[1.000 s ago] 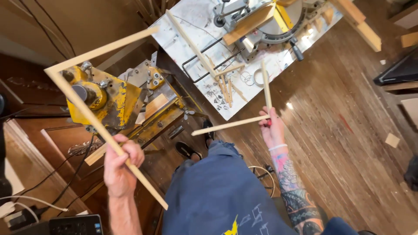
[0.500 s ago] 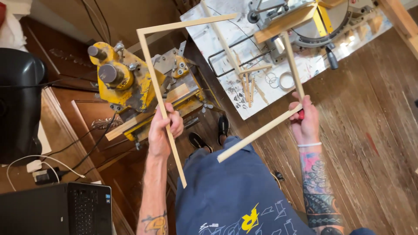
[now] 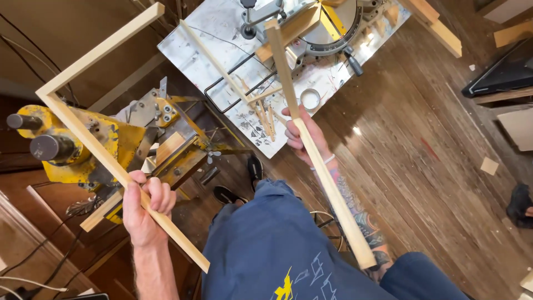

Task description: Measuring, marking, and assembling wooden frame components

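Pale wood fills both grips. The fingers [image 3: 158, 191] of the left hand [image 3: 143, 208] wrap tightly around one leg of an L-shaped wooden frame piece [image 3: 83, 130], thumb on the near side, at about the lower third of that leg. From the hand the leg runs up and left to a mitred corner, where the second leg turns and stretches up and right toward the top of the view. The short free end juts down and right past the hand, over the person's blue shirt [image 3: 277, 250].

The right hand [image 3: 302, 136] closes around a long straight wooden strip [image 3: 327, 183], fingers curled over it from the left. The strip runs steeply from its top end, which crosses in front of the saw, down past a tattooed forearm to its lower end near the person's side. A light band sits at the wrist.

Beyond the right hand is a metal desk [image 3: 191, 50], scuffed and marked, carrying a mitre saw [image 3: 327, 25] at its far edge. A thin wooden slat [image 3: 214, 64] lies diagonally across the desk, small wood offcuts [image 3: 264, 119] cluster toward its near corner, and a roll of tape [image 3: 310, 99] rests just above the right hand.

Behind the left hand stands a yellow machine [image 3: 94, 141] with dark cylindrical knobs. Dark shoes [image 3: 239, 183] show on the wooden plank floor [image 3: 433, 166].
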